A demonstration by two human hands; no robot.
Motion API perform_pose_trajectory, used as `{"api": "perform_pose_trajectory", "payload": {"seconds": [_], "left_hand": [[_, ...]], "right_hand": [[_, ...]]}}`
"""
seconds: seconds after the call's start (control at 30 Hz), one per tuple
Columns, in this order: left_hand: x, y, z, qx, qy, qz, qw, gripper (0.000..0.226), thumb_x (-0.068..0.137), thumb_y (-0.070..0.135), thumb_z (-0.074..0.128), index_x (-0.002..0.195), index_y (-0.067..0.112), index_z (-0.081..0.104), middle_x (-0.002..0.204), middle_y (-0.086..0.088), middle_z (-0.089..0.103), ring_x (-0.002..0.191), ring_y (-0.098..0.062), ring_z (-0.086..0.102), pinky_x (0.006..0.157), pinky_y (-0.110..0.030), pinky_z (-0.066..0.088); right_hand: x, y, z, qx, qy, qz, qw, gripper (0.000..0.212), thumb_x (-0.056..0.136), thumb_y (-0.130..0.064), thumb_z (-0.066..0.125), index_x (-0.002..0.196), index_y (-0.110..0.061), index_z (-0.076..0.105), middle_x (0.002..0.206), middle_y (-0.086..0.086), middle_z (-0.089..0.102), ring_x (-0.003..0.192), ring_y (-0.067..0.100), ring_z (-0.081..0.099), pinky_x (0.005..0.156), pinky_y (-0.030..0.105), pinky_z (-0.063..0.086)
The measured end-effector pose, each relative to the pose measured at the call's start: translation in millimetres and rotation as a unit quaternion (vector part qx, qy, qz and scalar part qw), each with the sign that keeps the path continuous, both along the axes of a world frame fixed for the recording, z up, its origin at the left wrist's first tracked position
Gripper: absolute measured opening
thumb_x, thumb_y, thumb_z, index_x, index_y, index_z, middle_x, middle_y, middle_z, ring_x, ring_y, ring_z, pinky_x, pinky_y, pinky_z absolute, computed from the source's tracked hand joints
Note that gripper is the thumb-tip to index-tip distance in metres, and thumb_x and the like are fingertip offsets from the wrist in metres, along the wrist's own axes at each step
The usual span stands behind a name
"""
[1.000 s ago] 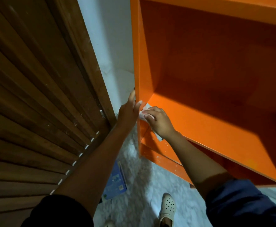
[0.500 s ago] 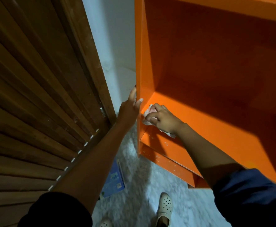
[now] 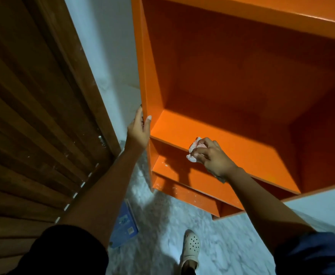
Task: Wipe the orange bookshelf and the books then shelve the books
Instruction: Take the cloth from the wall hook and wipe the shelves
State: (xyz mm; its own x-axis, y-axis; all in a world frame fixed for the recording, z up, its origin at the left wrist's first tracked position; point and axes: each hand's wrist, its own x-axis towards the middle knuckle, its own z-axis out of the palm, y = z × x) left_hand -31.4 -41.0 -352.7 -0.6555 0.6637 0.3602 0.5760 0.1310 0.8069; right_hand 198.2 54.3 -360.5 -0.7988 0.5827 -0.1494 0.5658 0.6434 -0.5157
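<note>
glossy orange bookshelf (image 3: 222,135), left hand (image 3: 139,130) clasping its side panel, right hand (image 3: 212,155) around a crumpled cloth (image 3: 193,150)

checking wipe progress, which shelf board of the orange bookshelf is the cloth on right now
The upper shelf board: the right hand presses the cloth on its front edge. The lower boards beneath it go untouched and show white specks.

A book (image 3: 124,225) lies on the floor (image 3: 222,245) left of the bookshelf (image 3: 232,76), beside the door (image 3: 33,135).
</note>
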Motion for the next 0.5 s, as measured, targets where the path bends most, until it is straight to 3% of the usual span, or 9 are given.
{"api": "perform_pose_trajectory", "payload": {"seconds": [0.2,0.3,0.5], "left_hand": [[5.3,-2.5,-3.3,0.024,-0.066,-0.022,0.997,0.034,0.099,0.020,0.043,0.132,0.012,0.045,0.111,-0.013,0.063,0.100,-0.024,0.062,0.081,-0.025,0.045],[7.4,-7.4,-9.0,0.026,-0.081,-0.020,0.996,0.035,0.099,0.017,0.043,0.134,0.012,0.044,0.113,-0.011,0.062,0.101,-0.019,0.060,0.081,-0.022,0.042],[3.4,-12.1,-55.8,0.021,-0.107,-0.016,0.994,0.042,0.098,0.015,0.046,0.139,0.011,0.039,0.118,-0.016,0.060,0.108,-0.022,0.058,0.081,-0.012,0.040]], "right_hand": [[46.3,-30.0,-20.3,0.055,0.053,-0.162,0.984,0.023,0.098,-0.023,0.046,0.104,-0.013,0.066,0.123,0.005,0.041,0.107,0.023,0.034,0.089,0.038,0.035],[59.3,-55.0,-40.4,0.088,0.097,-0.223,0.966,0.021,0.097,-0.020,0.047,0.105,-0.011,0.065,0.123,0.006,0.042,0.105,0.022,0.036,0.087,0.036,0.037],[42.6,-76.9,-115.4,-0.011,0.173,-0.278,0.945,0.018,0.096,-0.016,0.049,0.093,-0.014,0.066,0.105,0.002,0.042,0.103,0.022,0.044,0.084,0.032,0.034]]}}
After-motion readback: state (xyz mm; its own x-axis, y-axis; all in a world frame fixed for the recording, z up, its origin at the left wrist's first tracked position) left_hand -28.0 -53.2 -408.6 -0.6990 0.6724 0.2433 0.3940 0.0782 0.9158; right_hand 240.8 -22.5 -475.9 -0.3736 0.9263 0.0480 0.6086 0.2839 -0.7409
